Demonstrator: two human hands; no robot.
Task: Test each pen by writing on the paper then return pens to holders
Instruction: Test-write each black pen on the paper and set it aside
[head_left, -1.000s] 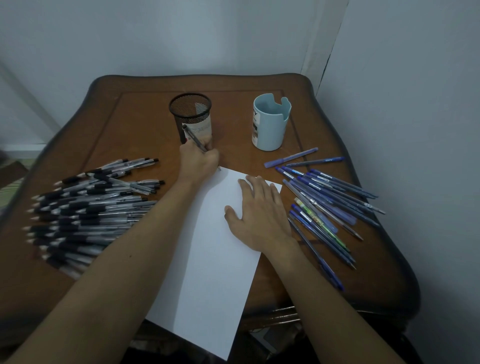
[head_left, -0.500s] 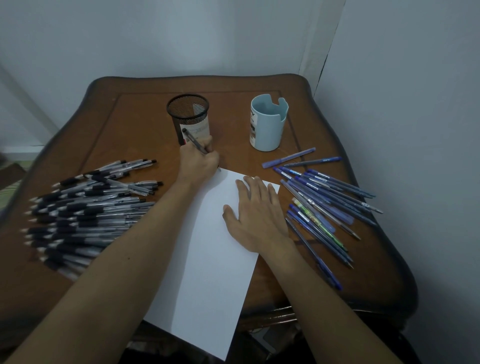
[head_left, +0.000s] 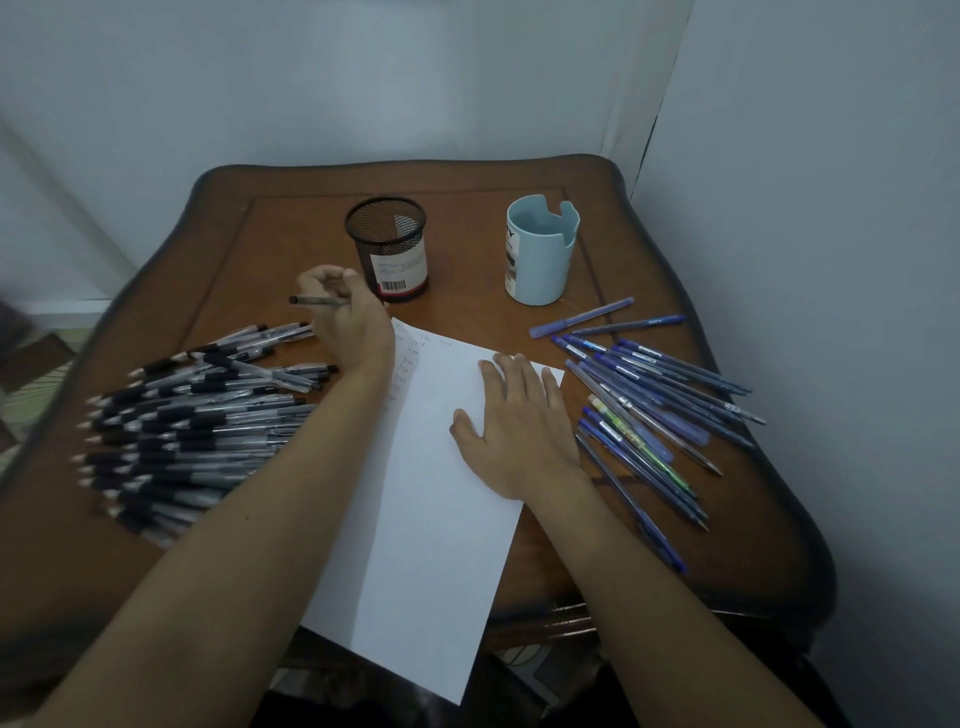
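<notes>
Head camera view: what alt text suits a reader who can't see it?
A person's left hand holds a black pen beside a black mesh holder while the right hand lies flat on white paper with faint writing. Black pens are heaped at left, blue pens at right near a light blue holder.

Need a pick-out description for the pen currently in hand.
On the brown table, go to the black mesh holder at the back. Just left of it the left hand grips one dark pen, lying roughly level and pointing left. Unlike the black pens piled below, it is the only one held.
</notes>
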